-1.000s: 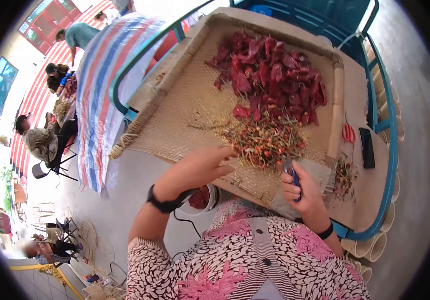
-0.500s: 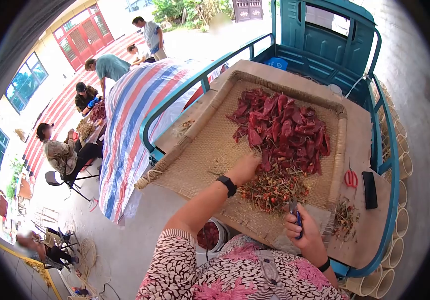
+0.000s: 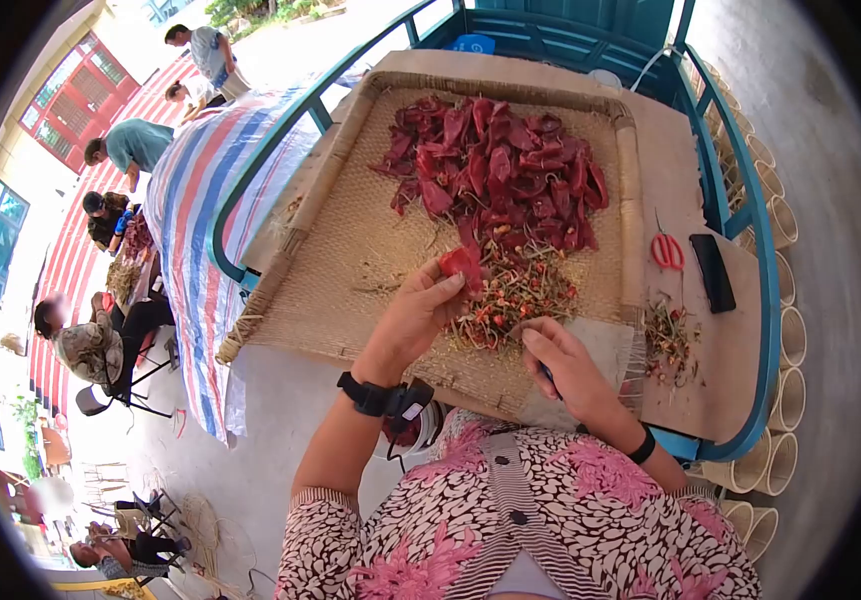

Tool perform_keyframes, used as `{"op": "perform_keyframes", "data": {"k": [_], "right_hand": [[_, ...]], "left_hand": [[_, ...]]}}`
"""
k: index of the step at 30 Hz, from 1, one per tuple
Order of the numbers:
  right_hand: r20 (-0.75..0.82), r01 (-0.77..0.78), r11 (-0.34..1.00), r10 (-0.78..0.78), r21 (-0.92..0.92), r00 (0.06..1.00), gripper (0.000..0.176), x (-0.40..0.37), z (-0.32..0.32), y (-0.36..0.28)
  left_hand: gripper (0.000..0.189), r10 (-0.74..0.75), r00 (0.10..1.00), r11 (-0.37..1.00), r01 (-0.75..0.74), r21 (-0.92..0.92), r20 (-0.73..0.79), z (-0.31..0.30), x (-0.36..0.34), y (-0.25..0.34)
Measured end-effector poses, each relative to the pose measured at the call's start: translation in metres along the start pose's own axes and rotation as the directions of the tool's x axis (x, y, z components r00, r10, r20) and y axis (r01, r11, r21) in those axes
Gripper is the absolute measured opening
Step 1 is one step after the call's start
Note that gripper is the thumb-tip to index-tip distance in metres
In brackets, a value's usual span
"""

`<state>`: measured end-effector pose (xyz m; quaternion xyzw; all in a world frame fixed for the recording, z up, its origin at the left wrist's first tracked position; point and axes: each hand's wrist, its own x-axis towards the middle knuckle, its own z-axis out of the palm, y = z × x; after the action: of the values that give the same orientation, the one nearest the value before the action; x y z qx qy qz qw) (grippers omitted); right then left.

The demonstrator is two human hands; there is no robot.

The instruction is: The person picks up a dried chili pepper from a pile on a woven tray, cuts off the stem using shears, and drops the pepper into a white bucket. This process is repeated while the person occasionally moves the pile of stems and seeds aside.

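My left hand (image 3: pixel 418 318) pinches a dried red pepper (image 3: pixel 462 266) between thumb and fingers, above the woven tray (image 3: pixel 335 230). To its right, my right hand (image 3: pixel 572 372) is closed around blue-handled scissors (image 3: pixel 549 378), mostly hidden by the fingers. Beyond both hands lies a big heap of dark red dried peppers (image 3: pixel 495 165). A pile of cut stems and pepper tops (image 3: pixel 520 300) spreads just in front of the heap, close to both hands.
Red scissors (image 3: pixel 666 250), a black phone (image 3: pixel 713 273) and a small stem heap (image 3: pixel 670 338) lie right of the tray. A blue rail (image 3: pixel 772 345) edges the cart bed. A white bucket (image 3: pixel 432 425) stands below. Several people sit or stand beyond the striped sheet (image 3: pixel 200 200).
My left hand has lifted a pepper from the tray and turned palm inward. My right hand has shifted closer to it, scissors still held. The view has tilted down and moved right.
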<state>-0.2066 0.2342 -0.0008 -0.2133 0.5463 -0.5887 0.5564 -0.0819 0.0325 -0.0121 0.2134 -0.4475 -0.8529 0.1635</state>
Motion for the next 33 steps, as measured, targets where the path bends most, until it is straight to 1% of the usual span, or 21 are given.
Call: {"op": "perform_keyframes", "data": {"k": [1, 4, 7, 10, 13, 16, 18, 19, 21, 22, 24, 26, 28, 31, 33], "right_hand": [[0.003, 0.024, 0.999, -0.024, -0.038, 1.000, 0.031, -0.001, 0.001, -0.002], [-0.015, 0.041, 0.991, -0.043, -0.125, 0.999, 0.034, -0.002, 0.002, 0.000], [-0.007, 0.042, 0.989, -0.043, -0.138, 0.999, 0.035, -0.003, -0.001, 0.001], [-0.027, 0.043, 0.989, -0.047, -0.142, 0.999, 0.035, -0.004, 0.000, 0.000], [-0.050, 0.033, 0.989, -0.040, -0.145, 0.998, 0.035, -0.005, 0.000, -0.002], [-0.077, 0.046, 0.991, -0.056, -0.124, 0.995, 0.036, -0.004, 0.001, 0.001], [-0.088, 0.068, 0.986, -0.083, -0.152, 0.993, 0.037, -0.004, 0.000, 0.001], [-0.094, 0.080, 0.983, -0.097, -0.167, 0.991, 0.038, -0.004, 0.000, 0.001], [-0.126, 0.244, 0.887, -0.314, -0.392, 0.941, 0.036, 0.005, -0.003, 0.016], [-0.122, 0.310, 0.809, -0.420, -0.500, 0.899, 0.036, 0.007, -0.004, 0.021], [-0.080, 0.295, 0.720, -0.437, -0.628, 0.896, 0.035, 0.001, -0.001, 0.010], [-0.045, 0.300, 0.638, -0.466, -0.709, 0.884, 0.035, -0.002, 0.003, 0.005], [-0.021, 0.324, 0.576, -0.511, -0.750, 0.859, 0.036, -0.003, 0.006, 0.007], [-0.001, 0.332, 0.484, -0.566, -0.810, 0.824, 0.037, -0.001, 0.008, 0.008], [-0.002, 0.328, 0.455, -0.587, -0.828, 0.810, 0.037, 0.000, 0.007, 0.010]], "left_hand": [[0.035, -0.003, 1.000, 1.000, 0.003, -0.026, 0.019, 0.003, -0.003, -0.006], [0.036, 0.018, 1.000, 1.000, -0.018, 0.007, -0.002, 0.019, -0.013, -0.013], [0.035, -0.017, 0.998, 0.991, 0.025, -0.134, 0.060, 0.020, -0.012, -0.022], [0.034, -0.040, 0.997, 0.980, 0.052, -0.191, 0.064, 0.018, -0.010, -0.031], [0.035, -0.007, 1.000, 0.983, 0.007, -0.184, 0.000, 0.023, -0.008, -0.036], [0.038, 0.117, 0.992, 0.989, -0.121, -0.088, -0.050, 0.021, -0.002, -0.045], [0.038, 0.206, 0.977, 0.961, -0.193, 0.200, -0.047, 0.025, -0.006, -0.044], [0.038, 0.249, 0.968, 0.914, -0.223, 0.338, -0.034, 0.028, -0.008, -0.043], [0.049, 0.289, 0.957, 0.781, -0.217, 0.585, -0.031, 0.039, -0.016, -0.041], [0.056, 0.308, 0.951, 0.691, -0.207, 0.692, -0.023, 0.042, -0.019, -0.042], [0.068, 0.440, 0.895, 0.423, -0.275, 0.864, 0.070, 0.032, -0.016, -0.056], [0.077, 0.509, 0.846, 0.242, -0.319, 0.916, 0.160, 0.027, -0.015, -0.062], [0.081, 0.539, 0.812, 0.184, -0.373, 0.909, 0.224, 0.028, -0.014, -0.058], [0.081, 0.537, 0.796, 0.079, -0.377, 0.923, 0.279, 0.033, -0.016, -0.053], [0.082, 0.551, 0.785, 0.056, -0.372, 0.926, 0.282, 0.034, -0.017, -0.053]]}}
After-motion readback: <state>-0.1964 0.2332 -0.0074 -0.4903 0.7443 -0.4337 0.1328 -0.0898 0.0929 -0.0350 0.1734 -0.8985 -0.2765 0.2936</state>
